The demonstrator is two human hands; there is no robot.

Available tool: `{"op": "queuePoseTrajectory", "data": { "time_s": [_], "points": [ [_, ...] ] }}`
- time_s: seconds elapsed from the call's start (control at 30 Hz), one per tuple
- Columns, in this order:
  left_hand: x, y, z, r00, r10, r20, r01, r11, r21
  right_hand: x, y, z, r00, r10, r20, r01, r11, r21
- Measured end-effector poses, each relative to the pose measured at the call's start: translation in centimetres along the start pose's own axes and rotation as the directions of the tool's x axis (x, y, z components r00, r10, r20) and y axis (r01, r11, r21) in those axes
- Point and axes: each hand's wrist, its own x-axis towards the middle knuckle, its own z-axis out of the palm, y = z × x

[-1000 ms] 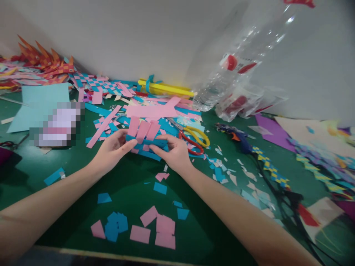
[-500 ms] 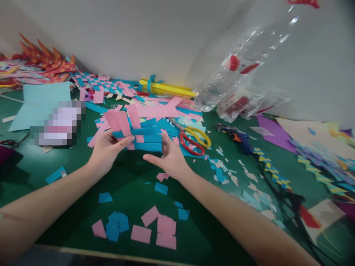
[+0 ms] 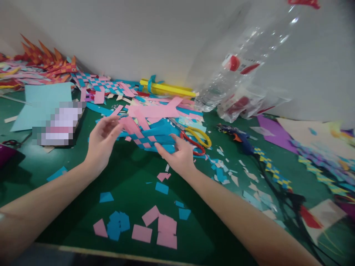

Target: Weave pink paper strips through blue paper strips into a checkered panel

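A small weave of pink and blue paper strips [image 3: 144, 140] is held tilted above the green table. My right hand [image 3: 180, 153] grips its right side, thumb in front, the other fingers partly hidden behind. At the upper left of the weave, my left hand [image 3: 102, 138] has its fingers and thumb pinched together at the strip ends. Loose blue strips [image 3: 159, 127] fan out toward my right hand. Just behind that hand lie scissors [image 3: 198, 137] with one red and one yellow handle. A wide pink strip [image 3: 152, 111] rests beyond the weave.
Pink paper scraps [image 3: 166, 229] and blue paper scraps [image 3: 118, 225] lie near the table's front edge. A phone-like device [image 3: 59, 123], blurred out, is at left. Against the wall lean a clear plastic bottle [image 3: 244, 62] and an orange woven paper piece [image 3: 50, 57]. Dark cords [image 3: 273, 188] run at right.
The weave has tilted, its right end lower and its checked face turned toward me. My left hand has shifted left to the strip ends; my right thumb has come down onto the weave.
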Motion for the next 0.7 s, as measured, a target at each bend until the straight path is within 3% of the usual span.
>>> {"op": "queuePoseTrajectory", "data": {
  "time_s": [0.1, 0.17, 0.27, 0.4, 0.5, 0.7],
  "points": [
    [0.6, 0.1, -0.6, 0.971, 0.239, 0.021, -0.239, 0.951, 0.198, 0.3, 0.9, 0.2, 0.965, -0.259, -0.043, 0.252, 0.959, -0.128],
    [0.6, 0.6, -0.7, 0.901, 0.41, 0.138, -0.431, 0.822, 0.373, 0.5, 1.2, 0.3, 0.919, -0.392, -0.042, 0.379, 0.909, -0.172],
    [0.2, 1.6, -0.4, 0.806, 0.499, 0.32, -0.589, 0.615, 0.525, 0.6, 1.1, 0.5, 0.905, -0.425, -0.03, 0.413, 0.892, -0.182],
    [-0.4, 2.3, -0.1, 0.71, 0.538, 0.454, -0.701, 0.477, 0.53, 0.5, 0.7, 0.4, 0.914, -0.405, -0.024, 0.398, 0.906, -0.141],
    [-0.3, 2.2, -0.2, 0.708, 0.524, 0.474, -0.705, 0.476, 0.526, 0.4, 0.5, 0.4, 0.93, -0.369, 0.004, 0.367, 0.925, -0.092],
    [0.2, 1.8, -0.6, 0.788, 0.378, 0.487, -0.608, 0.605, 0.514, 0.0, 0.9, 0.7, 0.971, -0.239, 0.021, 0.239, 0.971, 0.015]
  ]
}}
